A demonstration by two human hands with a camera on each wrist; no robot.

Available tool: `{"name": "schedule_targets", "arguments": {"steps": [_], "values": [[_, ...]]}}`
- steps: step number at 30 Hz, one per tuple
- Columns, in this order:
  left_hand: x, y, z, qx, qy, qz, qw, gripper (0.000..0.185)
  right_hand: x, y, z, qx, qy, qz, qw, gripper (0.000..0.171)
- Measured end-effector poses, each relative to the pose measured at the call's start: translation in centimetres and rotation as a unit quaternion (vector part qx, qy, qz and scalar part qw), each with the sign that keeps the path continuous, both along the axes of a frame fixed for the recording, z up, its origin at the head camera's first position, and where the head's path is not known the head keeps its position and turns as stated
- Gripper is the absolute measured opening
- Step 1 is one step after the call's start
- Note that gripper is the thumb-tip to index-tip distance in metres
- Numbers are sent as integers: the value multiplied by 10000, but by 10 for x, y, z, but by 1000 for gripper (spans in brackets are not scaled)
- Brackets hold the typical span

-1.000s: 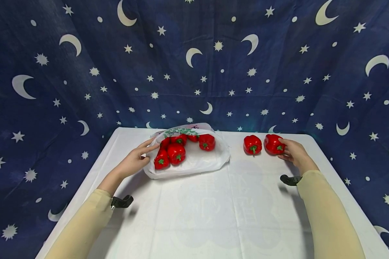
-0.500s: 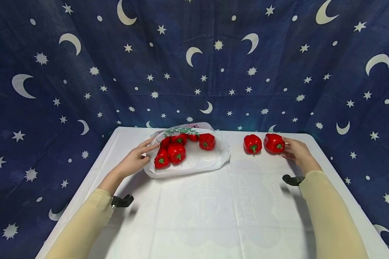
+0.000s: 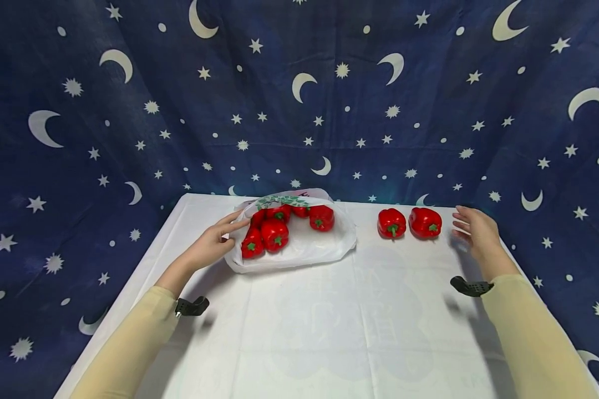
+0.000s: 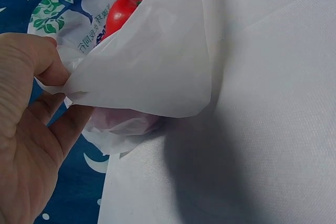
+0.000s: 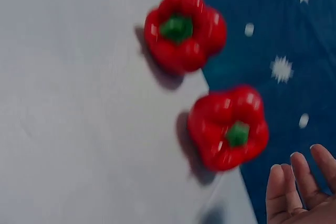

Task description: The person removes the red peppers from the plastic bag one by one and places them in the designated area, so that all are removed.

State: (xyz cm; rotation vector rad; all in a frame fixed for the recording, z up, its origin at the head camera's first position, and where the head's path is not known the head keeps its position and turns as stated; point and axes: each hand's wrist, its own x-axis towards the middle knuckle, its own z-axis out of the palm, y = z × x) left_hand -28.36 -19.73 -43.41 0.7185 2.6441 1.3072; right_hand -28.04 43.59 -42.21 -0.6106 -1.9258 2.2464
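Observation:
A white plastic bag (image 3: 314,252) with a green leaf print lies on its side at the back left of the table, its mouth facing me. Several red bell peppers (image 3: 274,235) sit inside it, mostly at its left. My left hand (image 3: 211,244) pinches the bag's left edge between thumb and fingers, as the left wrist view shows. At the back right, two more bell peppers stand side by side, one on the left (image 3: 391,223) and one on the right (image 3: 425,223). Just right of that pair, my right hand (image 3: 481,235) is apart from them, fingers extended, holding nothing.
A white cloth (image 3: 319,327) covers the table. Close behind its back edge hangs a dark blue curtain (image 3: 269,105) with moons and stars, which also runs along both sides. A black wrist mount (image 3: 471,286) sits at each sleeve cuff.
My right hand has let go of the rightmost bell pepper and drawn away to the right. That pepper stays beside the other one. My left hand keeps its hold on the bag.

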Motion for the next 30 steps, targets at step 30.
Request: {"name": "schedule_targets", "arguments": {"steps": [30], "values": [[0, 0, -1, 42, -13, 0, 10000, 59, 14, -174, 33, -154, 1077, 4009, 9096, 52]]}}
